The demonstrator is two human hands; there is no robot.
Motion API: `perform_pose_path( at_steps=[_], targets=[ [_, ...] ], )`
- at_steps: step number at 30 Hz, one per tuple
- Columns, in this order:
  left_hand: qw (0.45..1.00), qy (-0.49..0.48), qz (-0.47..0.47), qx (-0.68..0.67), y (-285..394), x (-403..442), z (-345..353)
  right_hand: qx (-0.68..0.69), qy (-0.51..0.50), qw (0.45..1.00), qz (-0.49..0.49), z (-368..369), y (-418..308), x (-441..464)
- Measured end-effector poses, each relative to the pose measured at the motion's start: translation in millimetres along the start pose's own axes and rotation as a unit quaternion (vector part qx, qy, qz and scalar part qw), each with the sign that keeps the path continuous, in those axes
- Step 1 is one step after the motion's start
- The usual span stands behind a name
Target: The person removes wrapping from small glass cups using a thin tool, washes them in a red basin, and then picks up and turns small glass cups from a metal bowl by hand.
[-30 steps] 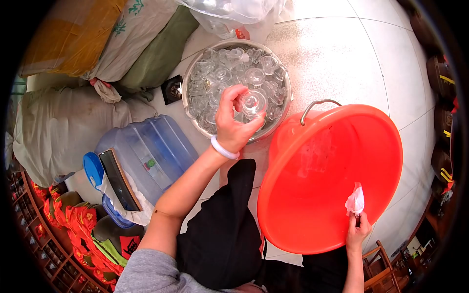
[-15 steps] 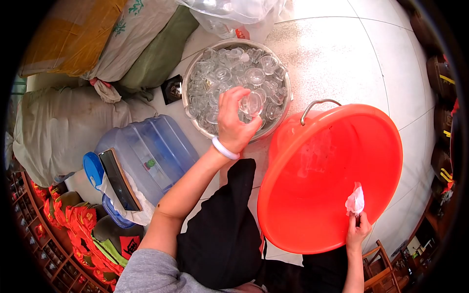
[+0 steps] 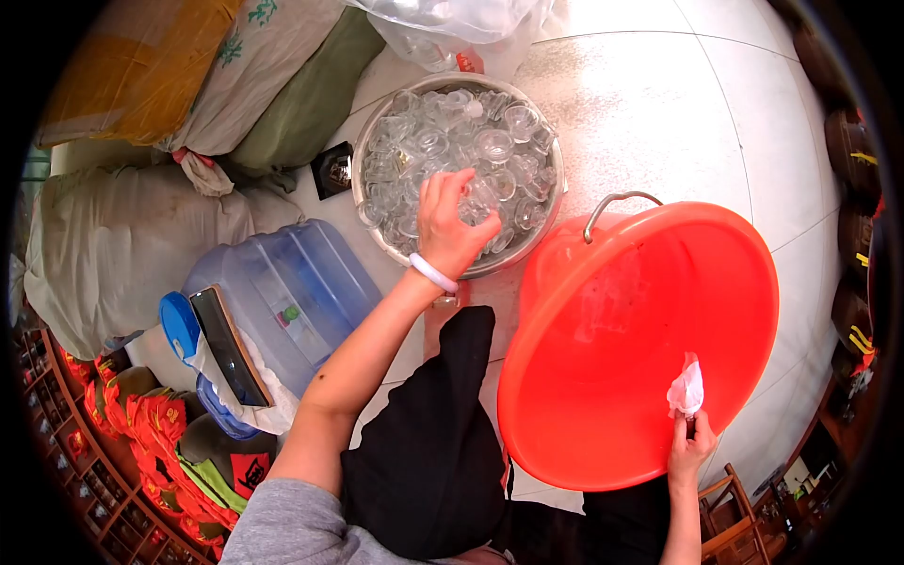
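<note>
My left hand (image 3: 450, 224), with a pale bangle (image 3: 433, 273) at its wrist, is over the near part of a round metal basin (image 3: 559, 179) full of small clear glass pieces (image 3: 494, 146). Its thumb and fingers are curved around a clear glass piece (image 3: 478, 200), which blends with the ones below. At the lower right, my right hand (image 3: 692, 443) pinches a white and pinkish cloth (image 3: 686, 386) at its lower end. That hand is at the near right rim of a large red bucket (image 3: 650, 301), which tilts with its opening towards me.
A translucent blue water container (image 3: 287, 292) lies left of the basin, with a phone (image 3: 229, 344) on white cloth. Large sacks (image 3: 132, 254) and a taped box (image 3: 141, 75) fill the upper left. A clear plastic bag (image 3: 452, 24) is behind the basin.
My left hand has turned slightly, and the glass piece in it has tilted and lowered towards the others in the basin. My right hand has hardly moved.
</note>
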State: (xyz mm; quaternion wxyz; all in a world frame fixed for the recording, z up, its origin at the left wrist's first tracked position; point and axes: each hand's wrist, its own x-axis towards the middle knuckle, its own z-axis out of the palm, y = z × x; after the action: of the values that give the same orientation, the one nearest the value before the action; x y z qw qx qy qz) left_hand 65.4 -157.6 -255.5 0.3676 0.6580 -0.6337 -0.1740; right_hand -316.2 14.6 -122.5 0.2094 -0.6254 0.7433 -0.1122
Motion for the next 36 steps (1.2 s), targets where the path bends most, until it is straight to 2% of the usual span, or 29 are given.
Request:
perform_pose_path(
  at_steps=[11, 14, 17, 22, 26, 29, 31, 35, 36],
  targets=[
    [1.000, 0.002, -0.001, -0.025, -4, 4, 2, 0.008, -0.003, 1.000, 0.001, 0, -3, 2],
    [1.000, 0.011, 0.006, 0.023, -16, 16, 3, 0.007, 0.000, 1.000, -0.005, -1, -1, 1],
    [0.998, 0.026, 0.011, 0.064, -26, 33, 7, -0.017, -0.038, 0.999, 0.028, -6, 0, 0],
    [0.989, -0.041, 0.017, 0.141, -36, 54, 16, -0.013, -0.038, 0.999, 0.026, -6, -1, 1],
    [0.989, -0.046, 0.012, 0.138, -36, 59, 18, -0.022, -0.039, 0.999, 0.027, -6, 0, 0],
    [0.986, -0.003, 0.052, 0.156, -33, 59, 21, -0.023, -0.039, 0.999, 0.028, -5, -2, 2],
    [0.987, -0.039, 0.090, 0.130, -32, 58, 25, -0.013, 0.000, 1.000, -0.006, -1, -2, 2],
    [0.977, -0.045, 0.147, 0.148, -22, 51, 37, -0.010, 0.006, 1.000, -0.004, -1, -3, 2],
    [0.971, -0.076, 0.168, 0.149, -19, 49, 40, -0.015, -0.012, 1.000, 0.010, -3, -2, 1]
  ],
)
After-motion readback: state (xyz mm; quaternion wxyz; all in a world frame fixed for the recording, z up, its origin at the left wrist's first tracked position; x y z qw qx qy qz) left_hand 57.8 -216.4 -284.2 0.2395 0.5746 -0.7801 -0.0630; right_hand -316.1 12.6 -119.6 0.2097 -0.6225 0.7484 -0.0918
